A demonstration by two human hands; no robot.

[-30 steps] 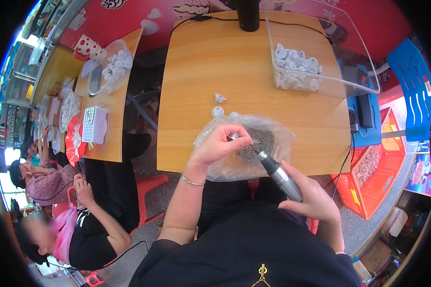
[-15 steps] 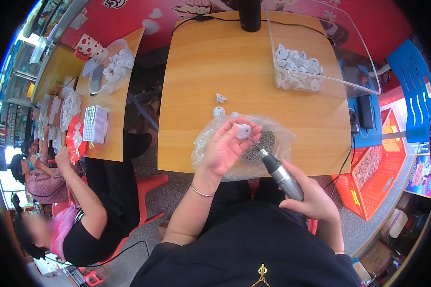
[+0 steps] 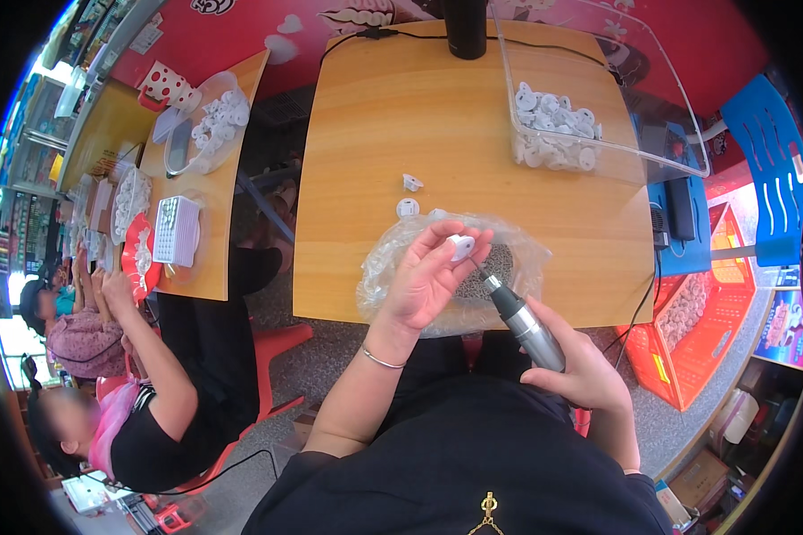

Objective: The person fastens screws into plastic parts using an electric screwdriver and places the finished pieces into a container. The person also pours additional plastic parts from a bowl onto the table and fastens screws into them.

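Between the fingertips of my left hand (image 3: 422,281) is a small round white plastic part (image 3: 460,247), now tilted. My right hand (image 3: 584,364) is wrapped round a silver and black electric screwdriver (image 3: 528,328). Its thin bit points up and left, close to the white part; whether they touch I cannot tell. Under both hands lies a clear plastic bag (image 3: 388,267) with a heap of small grey screws (image 3: 498,266) in it. Two more white parts, one upright with a stem (image 3: 411,183) and one lying flat (image 3: 408,208), rest on the table beyond the bag.
A clear bin (image 3: 611,160) at the back right of the wooden table (image 3: 375,116) holds many white parts. A black cylinder (image 3: 465,31) stands at the far edge. An orange crate (image 3: 696,348) is on the right. A co-worker (image 3: 165,401) sits at another table on the left.
My left hand has turned the white part, so it shows more edge-on and slightly to the right. The screwdriver has hardly moved. The co-worker's arm has shifted slightly.
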